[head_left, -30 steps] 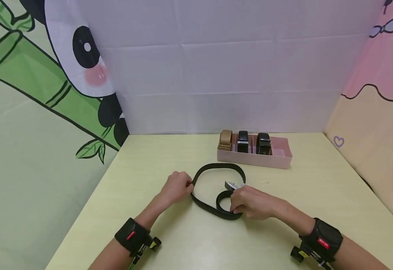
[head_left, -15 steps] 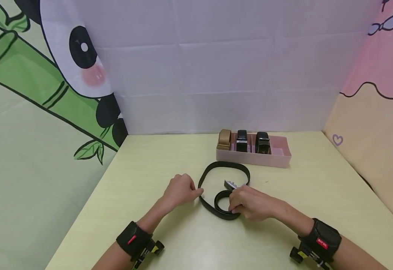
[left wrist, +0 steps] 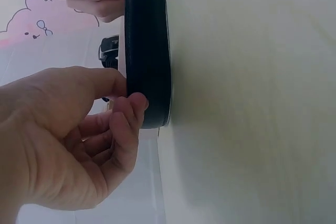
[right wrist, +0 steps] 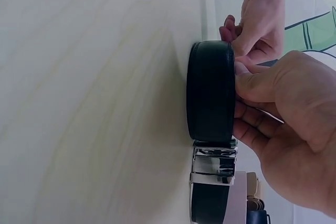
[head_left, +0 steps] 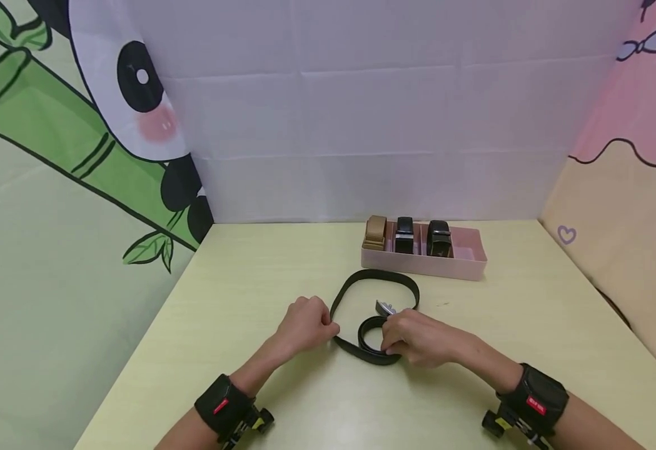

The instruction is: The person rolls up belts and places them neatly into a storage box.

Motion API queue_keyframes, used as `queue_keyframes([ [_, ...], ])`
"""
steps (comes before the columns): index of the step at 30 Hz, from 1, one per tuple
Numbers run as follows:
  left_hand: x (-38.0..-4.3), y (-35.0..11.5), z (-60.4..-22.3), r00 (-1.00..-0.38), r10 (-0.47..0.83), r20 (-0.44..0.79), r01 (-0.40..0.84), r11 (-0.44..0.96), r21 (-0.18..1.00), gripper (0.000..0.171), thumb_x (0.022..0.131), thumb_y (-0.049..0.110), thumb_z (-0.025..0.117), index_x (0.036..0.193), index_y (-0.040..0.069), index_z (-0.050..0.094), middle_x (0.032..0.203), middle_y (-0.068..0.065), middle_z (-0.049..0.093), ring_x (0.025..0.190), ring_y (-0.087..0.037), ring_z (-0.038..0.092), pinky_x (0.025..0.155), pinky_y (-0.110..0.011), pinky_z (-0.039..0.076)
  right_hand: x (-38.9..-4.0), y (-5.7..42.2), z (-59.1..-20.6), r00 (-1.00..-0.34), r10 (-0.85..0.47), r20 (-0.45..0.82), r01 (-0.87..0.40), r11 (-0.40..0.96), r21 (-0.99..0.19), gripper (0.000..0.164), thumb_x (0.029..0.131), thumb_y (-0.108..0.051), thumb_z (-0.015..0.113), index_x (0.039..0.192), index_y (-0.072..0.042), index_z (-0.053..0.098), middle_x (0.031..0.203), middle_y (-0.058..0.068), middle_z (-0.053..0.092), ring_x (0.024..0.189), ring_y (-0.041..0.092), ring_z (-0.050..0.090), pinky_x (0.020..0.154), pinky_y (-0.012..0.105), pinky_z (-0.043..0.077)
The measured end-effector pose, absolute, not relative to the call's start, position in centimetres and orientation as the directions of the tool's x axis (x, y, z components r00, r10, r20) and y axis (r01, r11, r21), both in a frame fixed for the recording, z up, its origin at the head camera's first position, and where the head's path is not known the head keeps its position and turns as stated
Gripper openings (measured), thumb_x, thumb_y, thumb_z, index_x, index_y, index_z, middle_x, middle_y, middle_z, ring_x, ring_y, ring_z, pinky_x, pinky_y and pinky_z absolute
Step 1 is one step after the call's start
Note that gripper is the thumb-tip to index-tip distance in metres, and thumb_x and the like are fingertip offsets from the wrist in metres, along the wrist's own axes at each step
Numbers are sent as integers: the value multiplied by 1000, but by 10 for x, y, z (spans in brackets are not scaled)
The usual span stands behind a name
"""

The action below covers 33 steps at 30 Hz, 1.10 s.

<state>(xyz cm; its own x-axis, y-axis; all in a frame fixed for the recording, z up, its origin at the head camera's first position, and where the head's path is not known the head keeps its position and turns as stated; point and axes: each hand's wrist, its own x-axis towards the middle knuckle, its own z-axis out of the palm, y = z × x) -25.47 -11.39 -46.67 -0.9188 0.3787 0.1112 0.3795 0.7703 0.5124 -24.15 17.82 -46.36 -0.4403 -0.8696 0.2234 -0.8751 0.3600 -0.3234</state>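
A black leather belt [head_left: 384, 274] stands on its edge on the table, its outer part in a wide loop and one end wound into a small coil [head_left: 368, 329]. My left hand [head_left: 307, 325] pinches the loop's left side; in the left wrist view, thumb and fingertips meet at the upper edge of the strap [left wrist: 148, 40]. With thumb and fingers, my right hand [head_left: 422, 337] grips the coil at its right side. The silver buckle [head_left: 384, 309] shows just beyond the right hand's knuckles, and clearly beside the coil in the right wrist view [right wrist: 214, 163].
Behind the belt stands a pink divided box [head_left: 423, 264]. It holds a rolled tan belt [head_left: 375, 232] and two rolled black belts, one in the middle [head_left: 404, 236] and one farther right [head_left: 439, 239]. A pale cloth wall [head_left: 361, 125] rises at the table's back edge.
The left hand has shifted right and slightly nearer, its thumb stretched out midway and now back at the strap. The loop's left side has moved right. The right hand stays nearly in place.
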Motion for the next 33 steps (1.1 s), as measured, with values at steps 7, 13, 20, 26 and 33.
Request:
queue_keyframes([
  [7,-256,-123,-474,-894,421,153,437,747,500,47,94,11,74,54,20,53,51,16,39,51,-4,35,52,-21,27,-238,176,-464,-456,-857,242,-865,362,-347,18,96,6,80,93,-10,87,82,-6,74,79,-3,55,79,19,52],
  [13,-254,-127,-468,-817,508,273,576,702,418,24,98,16,82,76,14,75,64,8,67,56,-5,56,56,-20,45,-234,174,-465,-463,-851,247,-861,365,-353,17,97,5,80,96,-11,88,85,-6,76,81,-2,59,80,20,54],
  [20,-239,-115,-462,-543,783,302,833,459,307,24,103,22,83,121,8,85,118,-4,84,113,-19,77,100,-33,63,-231,172,-464,-484,-846,225,-846,386,-368,18,98,4,80,98,-12,88,88,-8,77,83,-3,60,82,21,54],
  [26,-231,-100,-470,-385,882,270,921,348,176,14,104,25,84,112,14,89,111,4,86,111,-13,76,102,-23,59,-227,168,-466,-482,-842,241,-847,377,-375,19,98,5,80,100,-12,89,92,-6,81,87,-1,67,84,23,58],
  [33,-230,-102,-472,-298,904,307,954,279,107,6,102,16,85,104,16,91,103,8,87,100,-9,79,96,-20,60,-221,165,-464,-479,-850,219,-848,383,-367,21,99,5,78,103,-11,89,95,-6,81,91,-1,67,86,23,58],
])
